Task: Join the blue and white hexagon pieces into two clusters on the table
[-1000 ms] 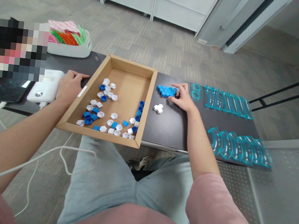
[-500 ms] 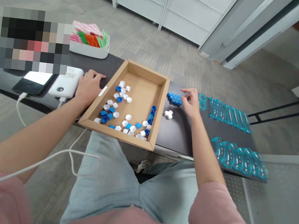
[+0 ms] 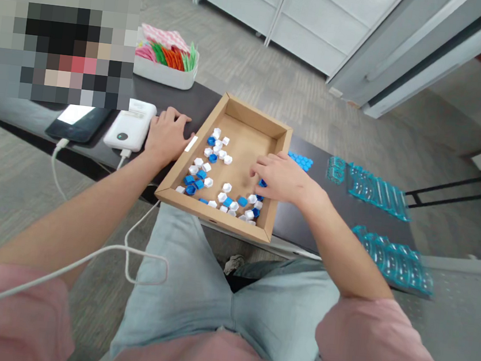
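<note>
A shallow cardboard box (image 3: 252, 115) lies on the dark table (image 3: 305, 222) and holds several loose white hexagon pieces (image 3: 226, 187) and blue hexagon pieces (image 3: 200, 174). My right hand (image 3: 279, 178) reaches into the box's right side, fingers curled over the pieces near the wall; what they grip is hidden. My left hand (image 3: 166, 132) rests flat against the box's left wall with its fingers spread. A joined patch of blue hexagons (image 3: 301, 160) lies on the table just right of the box.
Two rows of curved translucent teal pieces (image 3: 374, 187) lie at the table's right. A white power bank (image 3: 131, 124) and a phone (image 3: 76, 121) with cables sit left of the box. A white tub of coloured strips (image 3: 167, 59) stands behind. A blurred region covers the far left.
My right hand left the blue hexagon patch on the table and moved left into the box. The view shifted, so everything sits further right. The left hand stayed at the box wall.
</note>
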Motion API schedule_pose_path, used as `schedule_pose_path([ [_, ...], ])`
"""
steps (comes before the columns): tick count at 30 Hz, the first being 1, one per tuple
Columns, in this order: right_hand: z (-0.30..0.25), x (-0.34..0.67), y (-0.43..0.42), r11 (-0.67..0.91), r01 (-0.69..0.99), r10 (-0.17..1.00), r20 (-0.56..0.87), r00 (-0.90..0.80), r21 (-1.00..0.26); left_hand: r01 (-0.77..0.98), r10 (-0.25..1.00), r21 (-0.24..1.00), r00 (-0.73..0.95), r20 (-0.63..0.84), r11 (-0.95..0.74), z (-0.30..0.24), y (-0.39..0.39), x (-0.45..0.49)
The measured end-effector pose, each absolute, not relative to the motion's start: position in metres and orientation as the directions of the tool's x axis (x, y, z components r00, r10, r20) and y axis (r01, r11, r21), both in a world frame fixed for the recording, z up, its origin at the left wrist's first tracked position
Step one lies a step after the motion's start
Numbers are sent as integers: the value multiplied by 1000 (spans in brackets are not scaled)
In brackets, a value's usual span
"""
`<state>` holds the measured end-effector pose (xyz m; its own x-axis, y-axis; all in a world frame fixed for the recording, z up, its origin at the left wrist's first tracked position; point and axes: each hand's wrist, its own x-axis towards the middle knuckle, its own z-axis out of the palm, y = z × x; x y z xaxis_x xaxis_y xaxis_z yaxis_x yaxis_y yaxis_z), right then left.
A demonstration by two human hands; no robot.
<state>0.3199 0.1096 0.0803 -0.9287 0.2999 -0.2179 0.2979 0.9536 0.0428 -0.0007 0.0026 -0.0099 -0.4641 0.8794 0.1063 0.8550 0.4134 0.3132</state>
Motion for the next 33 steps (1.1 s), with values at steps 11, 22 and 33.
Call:
schedule_pose_path([
  [11, 68, 308, 97, 944, 303, 329, -372, -868, 128, 857, 888, 326, -451, 94, 400, -7, 1, -3],
  [22, 83, 305, 87, 939, 293, 230, -302, -925, -183, 872, 894, 303, -433, 114, 384, -9, 3, -6],
  [33, 37, 349, 127, 705, 48, 277, 212, -937, -707, 870, 885, 305, -444, 139, 388, -13, 4, -10],
])
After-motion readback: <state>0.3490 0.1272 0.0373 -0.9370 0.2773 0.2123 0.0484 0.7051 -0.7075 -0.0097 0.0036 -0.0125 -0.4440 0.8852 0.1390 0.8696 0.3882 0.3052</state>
